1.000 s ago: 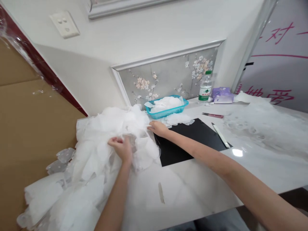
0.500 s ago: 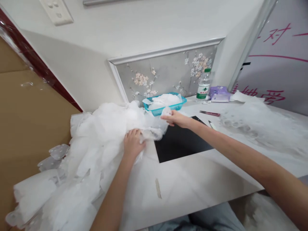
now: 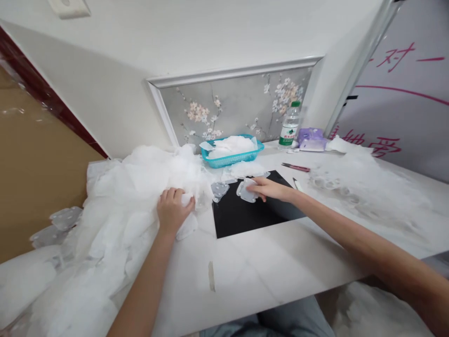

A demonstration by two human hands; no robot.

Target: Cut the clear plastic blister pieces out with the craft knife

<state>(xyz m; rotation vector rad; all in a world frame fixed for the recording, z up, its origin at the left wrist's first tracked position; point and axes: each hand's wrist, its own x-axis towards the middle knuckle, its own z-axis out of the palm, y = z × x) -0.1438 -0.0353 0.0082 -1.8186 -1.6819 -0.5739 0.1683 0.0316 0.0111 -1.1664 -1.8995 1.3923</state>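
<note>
My right hand [image 3: 271,188] pinches a thin translucent white piece [image 3: 247,191] with a scalloped edge, just over a black sheet [image 3: 245,215]. Another piece of this kind [image 3: 220,191] lies across the sheet's back left corner. On the left, a big heap of white translucent pieces [image 3: 140,182] covers the table and spills toward its front. My left hand [image 3: 174,209] rests at the heap's right side, fingers curled, with a whitish piece [image 3: 186,199] between thumb and fingers. More pieces [image 3: 245,168] lie along the back of the black sheet.
A blue basket [image 3: 229,162] with white pieces stands by the wall. To its right are a water bottle [image 3: 289,126], a purple packet [image 3: 311,139], red-handled snips [image 3: 295,167] and a pen-like tool [image 3: 298,184]. White perforated sheet scrap [image 3: 365,187] spreads on the right. A cardboard box [image 3: 42,178] stands left.
My right hand has moved down and nearer over the black sheet, now with one separate piece. Loose pieces show behind and on the sheet. My left hand has shifted slightly; the view has turned.
</note>
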